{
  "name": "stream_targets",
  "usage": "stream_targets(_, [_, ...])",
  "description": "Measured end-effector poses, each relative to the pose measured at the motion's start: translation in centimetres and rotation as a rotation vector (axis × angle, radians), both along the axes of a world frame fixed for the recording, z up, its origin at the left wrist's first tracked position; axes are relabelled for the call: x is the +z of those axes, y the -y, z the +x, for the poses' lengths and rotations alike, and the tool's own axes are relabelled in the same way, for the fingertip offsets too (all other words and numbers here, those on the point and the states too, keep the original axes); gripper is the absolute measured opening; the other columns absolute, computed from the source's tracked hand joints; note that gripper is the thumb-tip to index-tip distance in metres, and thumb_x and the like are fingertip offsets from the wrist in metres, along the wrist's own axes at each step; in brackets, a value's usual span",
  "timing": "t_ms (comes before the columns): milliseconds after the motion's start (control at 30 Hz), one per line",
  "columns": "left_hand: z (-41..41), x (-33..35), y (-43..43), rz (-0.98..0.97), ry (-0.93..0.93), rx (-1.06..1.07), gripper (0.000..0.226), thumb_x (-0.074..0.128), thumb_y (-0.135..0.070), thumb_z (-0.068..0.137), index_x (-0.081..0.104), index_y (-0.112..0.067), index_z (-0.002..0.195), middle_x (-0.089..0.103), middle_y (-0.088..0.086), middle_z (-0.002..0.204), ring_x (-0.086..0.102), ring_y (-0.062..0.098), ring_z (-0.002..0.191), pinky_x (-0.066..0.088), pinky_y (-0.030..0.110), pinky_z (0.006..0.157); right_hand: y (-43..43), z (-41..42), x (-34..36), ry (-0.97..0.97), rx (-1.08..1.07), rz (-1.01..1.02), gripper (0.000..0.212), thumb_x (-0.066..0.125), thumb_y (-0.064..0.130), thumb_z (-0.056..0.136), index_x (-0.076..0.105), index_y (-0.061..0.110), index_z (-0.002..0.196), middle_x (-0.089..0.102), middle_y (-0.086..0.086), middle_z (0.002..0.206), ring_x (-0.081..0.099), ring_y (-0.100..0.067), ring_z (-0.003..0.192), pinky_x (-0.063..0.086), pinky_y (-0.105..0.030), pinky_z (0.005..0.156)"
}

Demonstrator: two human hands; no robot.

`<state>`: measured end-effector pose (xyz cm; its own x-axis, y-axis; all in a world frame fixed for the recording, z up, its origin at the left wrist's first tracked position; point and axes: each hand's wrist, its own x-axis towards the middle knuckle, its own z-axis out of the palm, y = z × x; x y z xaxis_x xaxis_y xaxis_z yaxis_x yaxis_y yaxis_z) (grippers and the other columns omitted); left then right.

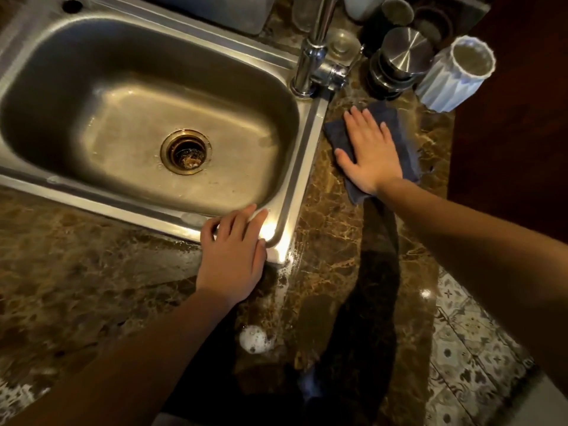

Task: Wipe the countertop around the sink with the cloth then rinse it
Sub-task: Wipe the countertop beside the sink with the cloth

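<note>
1. Our right hand (368, 152) lies flat on the dark blue cloth (336, 132), its fingers (356, 124) straight and slightly spread, pressing it onto the marble counter (338, 256) at 3 o'clock of the steel sink (301, 167).
2. Our left hand (233, 256) rests on the sink's near right corner, fingers loosely together, holding nothing.
3. A white ribbed cup (455, 75) and a steel canister (399, 56) stand near the cloth, at its 1 o'clock. We judge that a wide stroke that way could tip the cup.
4. The counter looks wet and glossy, so the cloth may bunch or slip from under our flat palm.
5. A foam blob (253, 339) at 6 o'clock of our left hand could easily be missed.
</note>
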<state>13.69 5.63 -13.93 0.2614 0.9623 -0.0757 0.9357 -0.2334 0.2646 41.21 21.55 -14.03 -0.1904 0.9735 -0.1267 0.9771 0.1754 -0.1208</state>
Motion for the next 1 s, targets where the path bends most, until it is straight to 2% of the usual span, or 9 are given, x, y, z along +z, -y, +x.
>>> stream_targets(100, [0.1, -0.2, 0.1, 0.001, 0.004, -0.006, 0.048, 0.03, -0.032, 0.095, 0.048, -0.019, 0.137, 0.049, 0.004, 0.142, 0.047, 0.024, 0.123, 0.03, 0.046, 0.099, 4.4, -1.4, 0.1, -0.031, 0.014, -0.011, 0.077, 0.028, 0.054, 0.09, 0.013, 0.014, 0.155, 0.01, -0.005, 0.162, 0.004, -0.022, 0.149, 0.005, -0.046, 0.12])
stream_targets(200, [0.1, -0.4, 0.1, 0.025, -0.028, -0.013, 0.047, 0.032, -0.031, 0.095, 0.047, -0.019, 0.137, 0.05, 0.003, 0.141, 0.049, 0.023, 0.122, 0.031, 0.046, 0.099, 12.1, -2.0, 0.5, -0.071, 0.115, -0.055, 0.074, 0.032, 0.053, 0.093, 0.014, 0.016, 0.155, 0.011, -0.002, 0.162, 0.002, -0.018, 0.149, 0.005, -0.044, 0.119])
stream_targets(267, [0.0, -0.4, 0.2, 0.048, -0.064, -0.028, 0.046, 0.03, -0.032, 0.096, 0.046, -0.018, 0.138, 0.05, 0.003, 0.14, 0.049, 0.023, 0.121, 0.03, 0.044, 0.097, 17.8, -2.0, 0.9, -0.084, 0.095, -0.093, 0.073, 0.033, 0.053, 0.094, 0.012, 0.019, 0.155, 0.007, 0.002, 0.162, -0.003, -0.015, 0.149, 0.003, -0.043, 0.12])
stream_targets(433, [-0.2, -0.1, 0.1, 0.003, -0.024, -0.052, 0.051, 0.021, -0.035, 0.095, 0.045, -0.017, 0.137, 0.049, 0.005, 0.141, 0.047, 0.024, 0.124, 0.027, 0.045, 0.097, 30.6, -5.1, 1.3, -0.085, -0.181, -0.09, 0.073, 0.037, 0.05, 0.094, 0.009, 0.021, 0.155, 0.005, 0.003, 0.162, -0.005, -0.015, 0.149, 0.001, -0.044, 0.12])
stream_targets(567, [-1.5, 0.3, -0.1, -0.052, -0.011, -0.163, 0.048, 0.028, -0.032, 0.099, 0.041, -0.017, 0.142, 0.04, 0.007, 0.15, 0.039, 0.025, 0.134, 0.028, 0.046, 0.104, 37.2, -11.3, 0.9, -0.03, -0.492, -0.068, 0.075, 0.037, 0.05, 0.091, 0.011, 0.019, 0.154, 0.01, -0.001, 0.16, 0.001, -0.018, 0.149, 0.002, -0.041, 0.118])
stream_targets(700, [-6.0, 0.8, -0.4, -0.078, -0.029, -0.29, 0.051, 0.037, -0.035, 0.1, 0.033, -0.019, 0.148, 0.029, 0.004, 0.157, 0.026, 0.022, 0.144, 0.013, 0.048, 0.115, 39.7, -16.8, 0.5, 0.003, -0.702, -0.116, 0.076, 0.037, 0.053, 0.088, 0.027, 0.013, 0.152, 0.025, -0.004, 0.159, 0.014, -0.023, 0.147, 0.012, -0.044, 0.114])
stream_targets(800, [-11.8, 0.4, -1.0, -0.03, -0.019, -0.104, 0.051, 0.033, -0.039, 0.099, 0.037, -0.017, 0.145, 0.033, 0.009, 0.154, 0.028, 0.026, 0.143, 0.005, 0.052, 0.116, 39.1, -17.6, 0.2, 0.034, -0.782, -0.071, 0.076, 0.035, 0.054, 0.089, 0.025, 0.01, 0.151, 0.029, -0.008, 0.157, 0.015, -0.025, 0.146, 0.011, -0.044, 0.113])
stream_targets(867, [-14.7, 0.1, -1.0, 0.002, 0.006, -0.011, 0.056, 0.026, -0.043, 0.096, 0.041, -0.015, 0.141, 0.038, 0.012, 0.15, 0.031, 0.029, 0.14, 0.007, 0.05, 0.115, 38.0, -17.2, 0.1, 0.047, -0.798, -0.046, 0.076, 0.028, 0.054, 0.091, 0.022, 0.009, 0.152, 0.026, -0.009, 0.158, 0.013, -0.025, 0.146, 0.01, -0.044, 0.115])
stream_targets(1000, [-14.4, -0.1, -0.4, 0.01, 0.029, 0.058, 0.052, 0.026, -0.038, 0.095, 0.042, -0.014, 0.139, 0.04, 0.012, 0.147, 0.028, 0.028, 0.14, 0.007, 0.051, 0.115, 33.1, -15.1, 0.0, 0.028, -0.785, -0.011, 0.072, 0.018, 0.05, 0.093, 0.02, 0.008, 0.152, 0.022, -0.01, 0.159, 0.013, -0.027, 0.148, 0.015, -0.05, 0.117])
